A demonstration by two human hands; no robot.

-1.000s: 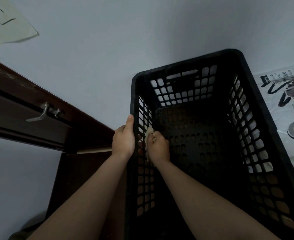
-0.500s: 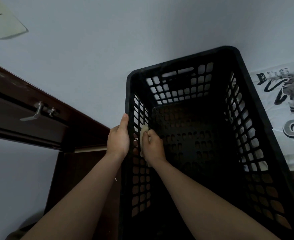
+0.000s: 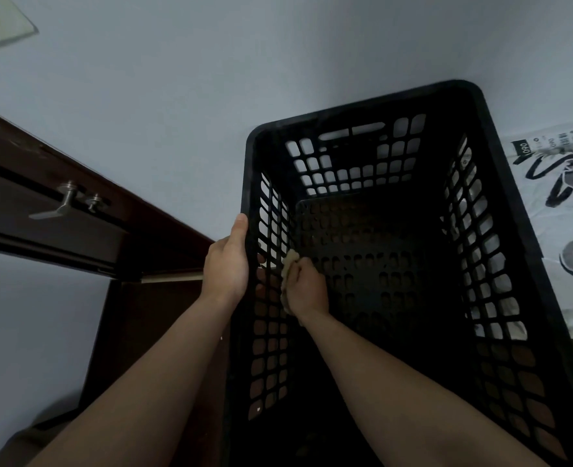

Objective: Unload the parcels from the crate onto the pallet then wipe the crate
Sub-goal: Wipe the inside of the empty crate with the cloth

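Pale wall [image 3: 211, 96]; latticed black crate [image 3: 362, 107]; crumpled cloth [image 3: 290, 264].

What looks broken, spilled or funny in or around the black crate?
Nothing stands out. The crate looks whole and empty. The left hand grips its left side while the right hand holds a cloth against the inside of that wall.
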